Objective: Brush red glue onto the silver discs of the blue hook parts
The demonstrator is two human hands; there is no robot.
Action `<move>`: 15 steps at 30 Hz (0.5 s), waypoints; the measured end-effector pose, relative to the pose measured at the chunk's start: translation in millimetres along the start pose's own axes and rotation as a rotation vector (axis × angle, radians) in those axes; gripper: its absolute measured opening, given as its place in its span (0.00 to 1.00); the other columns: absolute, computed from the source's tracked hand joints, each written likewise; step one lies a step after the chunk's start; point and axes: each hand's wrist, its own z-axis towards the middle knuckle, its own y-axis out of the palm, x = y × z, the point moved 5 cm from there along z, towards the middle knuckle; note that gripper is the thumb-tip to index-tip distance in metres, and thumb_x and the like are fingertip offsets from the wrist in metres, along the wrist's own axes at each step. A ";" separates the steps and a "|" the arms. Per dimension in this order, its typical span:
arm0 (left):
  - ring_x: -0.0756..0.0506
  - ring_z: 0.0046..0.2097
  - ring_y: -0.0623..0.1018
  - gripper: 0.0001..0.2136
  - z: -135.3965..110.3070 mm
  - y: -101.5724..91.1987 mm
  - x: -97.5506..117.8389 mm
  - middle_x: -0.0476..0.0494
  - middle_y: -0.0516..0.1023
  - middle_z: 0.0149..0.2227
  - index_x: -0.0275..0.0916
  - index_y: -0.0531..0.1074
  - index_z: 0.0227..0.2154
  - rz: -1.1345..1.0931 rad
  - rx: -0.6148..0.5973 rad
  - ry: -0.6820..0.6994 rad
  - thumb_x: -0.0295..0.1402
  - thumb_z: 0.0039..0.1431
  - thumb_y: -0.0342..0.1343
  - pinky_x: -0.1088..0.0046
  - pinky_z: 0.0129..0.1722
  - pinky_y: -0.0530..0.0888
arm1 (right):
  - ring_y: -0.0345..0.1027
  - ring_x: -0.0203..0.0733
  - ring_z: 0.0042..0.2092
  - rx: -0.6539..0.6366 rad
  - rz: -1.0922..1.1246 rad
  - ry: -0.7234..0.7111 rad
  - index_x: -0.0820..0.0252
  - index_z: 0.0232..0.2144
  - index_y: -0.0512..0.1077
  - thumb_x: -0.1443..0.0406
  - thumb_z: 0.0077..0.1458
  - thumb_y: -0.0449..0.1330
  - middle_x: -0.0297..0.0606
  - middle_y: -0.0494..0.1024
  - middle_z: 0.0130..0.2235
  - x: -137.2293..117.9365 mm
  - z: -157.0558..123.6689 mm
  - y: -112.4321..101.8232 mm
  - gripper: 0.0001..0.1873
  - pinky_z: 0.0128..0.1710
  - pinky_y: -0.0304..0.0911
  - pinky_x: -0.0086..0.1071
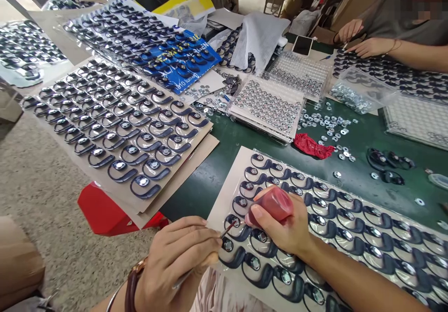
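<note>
one red bottle [276, 203] (tilted) inside grip of right hand [292, 230]

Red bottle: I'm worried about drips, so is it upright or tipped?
Tipped: in the right hand, the red bottle slants, nozzle toward the sheet, base raised.
</note>
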 end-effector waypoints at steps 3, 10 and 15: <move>0.50 0.36 0.78 0.09 -1.6 0.3 -2.0 0.42 0.78 0.33 0.31 0.71 0.36 -0.019 0.001 -0.016 0.21 0.54 0.49 0.71 0.43 0.75 | 0.68 0.36 0.22 -0.002 -0.001 -0.004 0.59 0.30 0.68 0.65 0.50 0.59 0.32 0.74 0.21 0.5 -0.5 0.0 0.04 0.23 0.65 0.30; 0.50 0.35 0.78 0.08 -0.8 -1.0 -5.6 0.44 0.78 0.33 0.32 0.71 0.35 -0.035 0.051 -0.069 0.21 0.55 0.49 0.71 0.43 0.74 | 0.69 0.37 0.23 -0.063 0.011 0.021 0.60 0.30 0.69 0.63 0.51 0.58 0.34 0.74 0.22 0.6 -0.2 3.0 0.05 0.24 0.66 0.30; 0.50 0.35 0.77 0.07 -2.4 -0.3 -16.1 0.46 0.77 0.31 0.34 0.71 0.33 -0.112 0.107 -0.198 0.21 0.55 0.49 0.69 0.44 0.73 | 0.71 0.36 0.25 -0.006 -0.068 -0.173 0.59 0.29 0.69 0.63 0.48 0.61 0.34 0.77 0.26 -8.6 -0.3 0.4 0.06 0.25 0.67 0.28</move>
